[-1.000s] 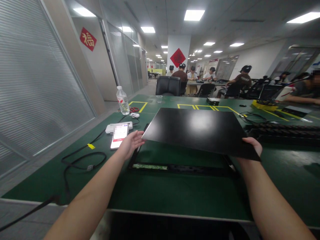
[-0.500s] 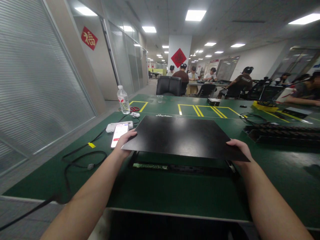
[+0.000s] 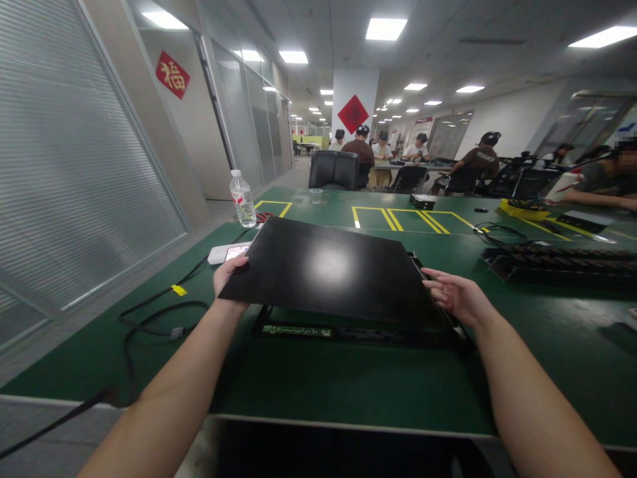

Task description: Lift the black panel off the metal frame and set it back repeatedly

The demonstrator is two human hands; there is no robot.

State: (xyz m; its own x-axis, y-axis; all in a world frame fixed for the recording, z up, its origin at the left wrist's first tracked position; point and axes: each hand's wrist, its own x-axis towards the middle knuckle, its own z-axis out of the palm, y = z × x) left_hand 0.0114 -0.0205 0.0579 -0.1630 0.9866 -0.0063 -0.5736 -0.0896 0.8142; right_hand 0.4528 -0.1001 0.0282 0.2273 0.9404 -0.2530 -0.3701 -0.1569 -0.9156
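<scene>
A thin, glossy black panel point(image 3: 318, 269) is held tilted above the table, its left side higher than its right. My left hand point(image 3: 231, 279) grips its left edge, thumb on top and the other fingers hidden below. My right hand point(image 3: 455, 299) is open beside the panel's right edge, fingers stretched towards it; whether they touch it I cannot tell. Under the panel lies a black frame point(image 3: 388, 335), mostly covered, with a green circuit board strip point(image 3: 298, 330) along its near side.
On the green table point(image 3: 358, 392), a phone point(image 3: 236, 251), white box point(image 3: 219, 254), water bottle point(image 3: 243, 202) and black cable point(image 3: 149, 325) lie left. A clear cup point(image 3: 316, 196) stands at the back. Long dark parts point(image 3: 562, 262) and a yellow tray point(image 3: 522, 209) are right. Several people sit beyond.
My right hand has let go of the panel's right edge and its fingers have opened. The panel has shifted left and tilted, its right side lower, and now covers more of the phone.
</scene>
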